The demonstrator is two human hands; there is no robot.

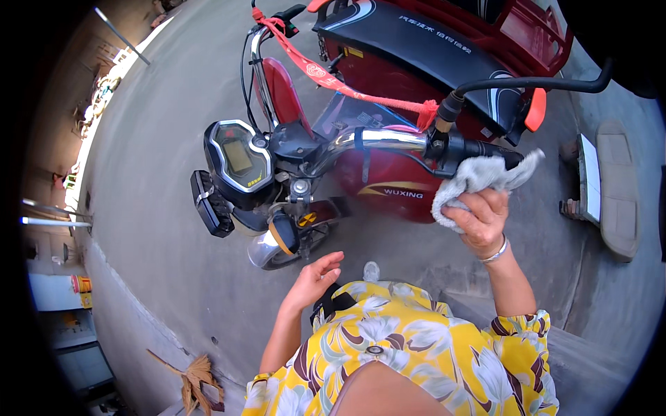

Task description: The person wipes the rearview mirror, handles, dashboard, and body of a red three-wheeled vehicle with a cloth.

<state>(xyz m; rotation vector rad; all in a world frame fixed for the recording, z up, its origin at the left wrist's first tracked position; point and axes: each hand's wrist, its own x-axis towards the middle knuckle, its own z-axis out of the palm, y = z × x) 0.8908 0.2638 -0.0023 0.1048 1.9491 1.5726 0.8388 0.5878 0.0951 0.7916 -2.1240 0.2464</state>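
Observation:
My right hand [483, 220] is closed on a light grey cloth [479, 177]. The cloth lies against the black handlebar grip [479, 147] of a red electric tricycle. My left hand [316, 279] is held low in front of my body, away from the handlebar, its fingers loosely bent, the thumb apart, and nothing in it. Left of the chrome handlebar [388, 139] sits the dashboard [239, 157] with its small screen. A red ribbon [347, 90] is tied across from one side of the handlebar to the other.
A black mirror stalk [534, 84] rises beside the right grip. Below the dashboard are a headlight [267, 249] and the front wheel. Behind stand the black seat [409, 45] and red cargo bed [531, 35]. A beige cushion [617, 187] lies at the right; dry leaves [198, 381] at lower left.

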